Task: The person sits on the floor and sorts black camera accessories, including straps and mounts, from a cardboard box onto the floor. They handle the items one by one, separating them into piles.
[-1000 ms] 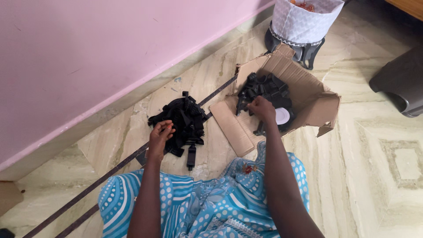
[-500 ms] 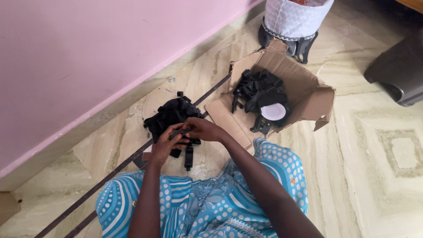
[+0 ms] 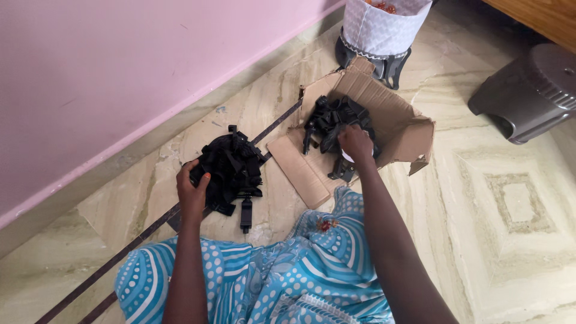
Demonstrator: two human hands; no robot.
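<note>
Head view, looking down: person sits on a marble floor (image 3: pixel 516 252) by a pink wall (image 3: pixel 120 66), lap covered in blue dotted fabric (image 3: pixel 270 276). Hands are well apart. Left hand (image 3: pixel 192 191) rests at the near edge of a pile of black plastic clips (image 3: pixel 231 168) on the floor, fingers curled; can't tell if it grips one. Right hand (image 3: pixel 355 144) reaches into a torn cardboard box (image 3: pixel 414 129) w/ more black clips (image 3: pixel 333 117), fingers bunched down; hold is hidden. Grey stool (image 3: pixel 528 96) sits far right, patterned basket (image 3: pixel 384 27) beyond the box. Risk: tangled clips could snag and drag extras out; the box's torn wall may sag further under a tug.
</note>
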